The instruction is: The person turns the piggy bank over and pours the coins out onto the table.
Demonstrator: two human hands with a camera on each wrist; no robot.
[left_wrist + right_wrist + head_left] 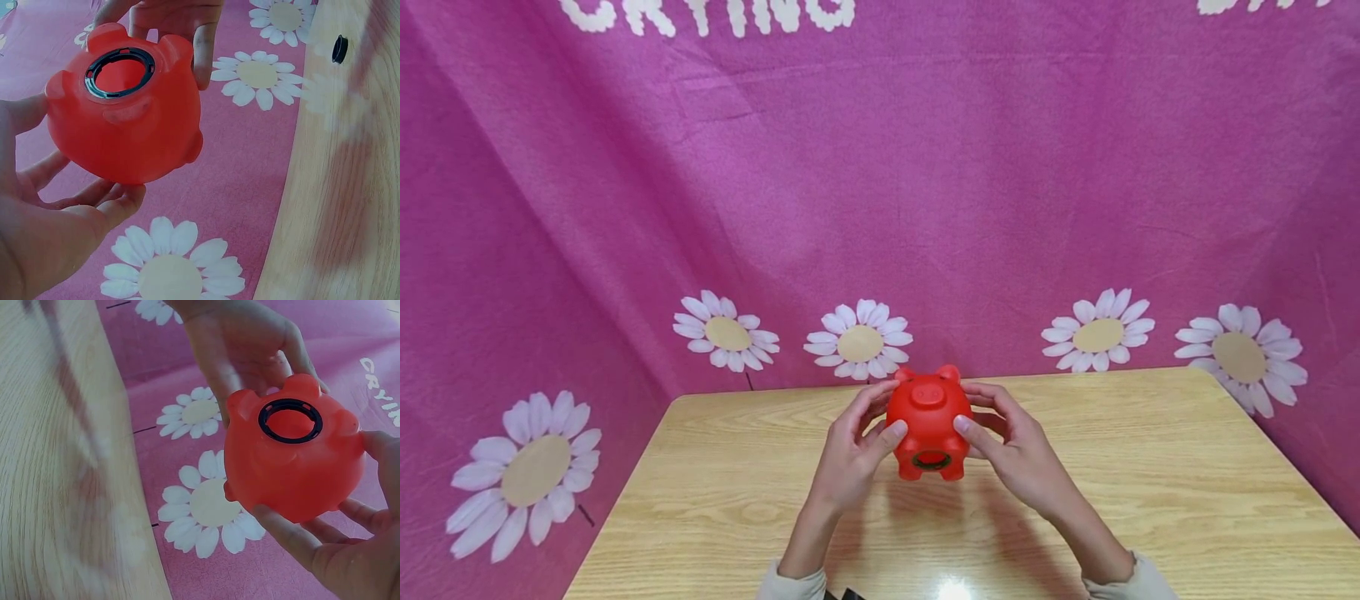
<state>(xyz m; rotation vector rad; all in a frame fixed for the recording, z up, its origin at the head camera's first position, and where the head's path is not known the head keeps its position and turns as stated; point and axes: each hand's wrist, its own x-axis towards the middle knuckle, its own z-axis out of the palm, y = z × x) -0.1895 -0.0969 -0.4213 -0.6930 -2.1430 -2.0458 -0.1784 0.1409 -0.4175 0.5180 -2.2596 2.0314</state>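
Observation:
A red piggy bank (917, 425) is held above the wooden table, its snout toward the head camera. The left hand (847, 454) grips one side, thumb on the front and fingers round the flank. On the opposite side the right hand (1026, 454) grips it in the same way. Both wrist views show the underside of the piggy bank (144, 140), with a round hole edged by a black ring (267, 428). Through that hole the red inside is visible, with no cap over it.
A small black round cap (339, 49) sits on the wooden table (737, 500), seen in the left wrist view. Behind the table hangs a magenta cloth (925, 208) printed with white daisies. A black object (852, 594) pokes in at the head view's bottom edge.

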